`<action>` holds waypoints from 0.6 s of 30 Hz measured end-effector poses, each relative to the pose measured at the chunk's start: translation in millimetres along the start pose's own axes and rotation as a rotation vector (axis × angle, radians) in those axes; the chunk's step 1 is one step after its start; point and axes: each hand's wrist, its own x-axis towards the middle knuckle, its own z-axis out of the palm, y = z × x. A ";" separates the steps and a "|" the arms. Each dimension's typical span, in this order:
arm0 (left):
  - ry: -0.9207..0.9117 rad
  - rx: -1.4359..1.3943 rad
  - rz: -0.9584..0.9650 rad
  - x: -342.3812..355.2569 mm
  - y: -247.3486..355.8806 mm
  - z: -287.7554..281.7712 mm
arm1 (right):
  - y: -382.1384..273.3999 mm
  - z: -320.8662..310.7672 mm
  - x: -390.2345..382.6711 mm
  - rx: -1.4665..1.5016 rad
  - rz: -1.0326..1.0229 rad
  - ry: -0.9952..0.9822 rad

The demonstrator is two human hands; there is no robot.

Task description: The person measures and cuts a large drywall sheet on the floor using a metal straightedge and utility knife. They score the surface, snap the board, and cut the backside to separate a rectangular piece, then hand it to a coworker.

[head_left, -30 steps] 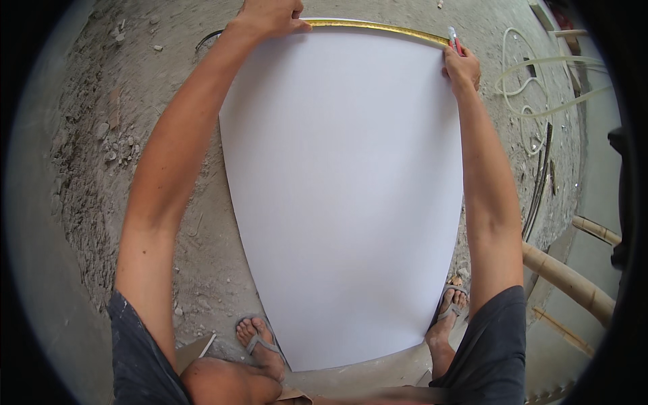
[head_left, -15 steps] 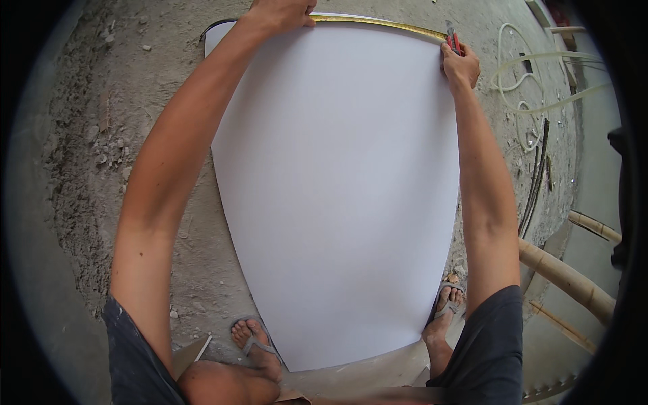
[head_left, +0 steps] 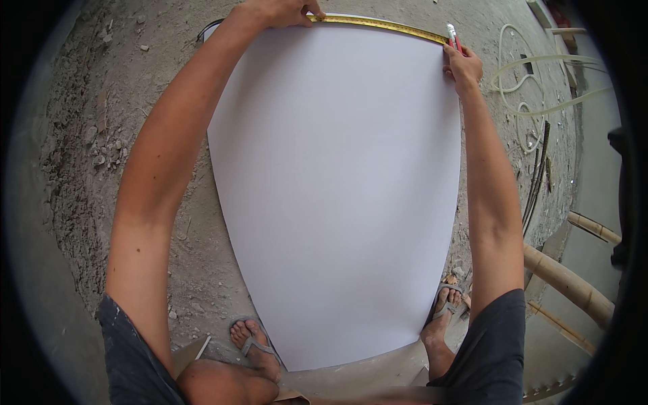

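A large white sheet [head_left: 337, 189] lies flat on the ground between my feet and reaches away from me. Along its far edge stretches the yellow blade of a tape measure [head_left: 385, 27]. My left hand [head_left: 285, 12] is closed on the tape near the edge's left part, partly cut off by the top of the picture. At the far right corner, my right hand [head_left: 464, 67] grips a red utility knife [head_left: 453, 39] that points away from me, and its fingers also touch the tape's right end. A black curved strip [head_left: 208, 28] shows at the far left corner.
Rough, dusty ground with small rubble [head_left: 101, 152] surrounds the sheet. On the right lie a coiled clear hose [head_left: 520, 84], dark rods [head_left: 536, 179] and bamboo poles [head_left: 567, 280]. My sandalled left foot [head_left: 253, 341] and right foot [head_left: 445, 307] flank the sheet's near end.
My left hand has shifted slightly, its fingers now spread further along the tape. The knife in my right hand has turned a little, and that hand has moved slightly toward me.
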 end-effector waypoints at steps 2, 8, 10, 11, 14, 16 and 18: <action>-0.009 0.007 0.015 -1.6 1.3 -4.5 | 3.7 0.9 3.6 0.025 -0.008 0.002; -0.143 0.009 -0.018 -3.7 11.0 -18.8 | 7.1 -0.1 5.6 0.040 0.005 -0.034; -0.111 -0.018 0.016 -6.0 11.5 -21.4 | 0.5 0.0 1.2 -0.078 -0.070 0.044; -0.129 -0.020 0.009 -6.0 11.7 -22.5 | -4.5 0.9 -3.4 -0.197 -0.137 0.134; -0.181 -0.034 -0.020 -3.8 12.2 -25.5 | -30.0 8.2 -26.1 -0.303 -0.304 0.134; -0.214 -0.051 -0.042 -2.3 13.8 -26.2 | -49.5 13.9 -50.9 -0.249 -0.414 -0.069; -0.223 -0.048 -0.012 -3.7 16.6 -24.9 | -65.6 15.5 -80.7 -0.152 -0.446 -0.370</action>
